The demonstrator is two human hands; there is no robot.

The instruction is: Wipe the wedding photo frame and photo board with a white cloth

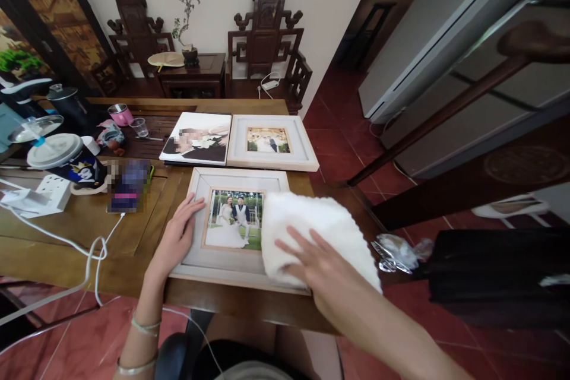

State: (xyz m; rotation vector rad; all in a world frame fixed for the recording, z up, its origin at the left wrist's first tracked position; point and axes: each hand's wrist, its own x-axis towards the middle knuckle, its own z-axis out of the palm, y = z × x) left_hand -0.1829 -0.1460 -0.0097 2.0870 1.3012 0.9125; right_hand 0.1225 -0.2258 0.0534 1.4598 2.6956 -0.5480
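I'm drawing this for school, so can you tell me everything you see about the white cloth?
The cloth is plain white and looks soft and fluffy, with a wavy edge along its right side. It is spread loosely, a little rumpled, over the right part of the picture frame and reaches out past the frame's right side. The person's right hand lies on top of it, fingers spread.

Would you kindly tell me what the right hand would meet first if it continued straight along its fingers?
Beyond the white cloth beneath it, the right hand would likely first meet the framed couple photo, though depth is unclear.
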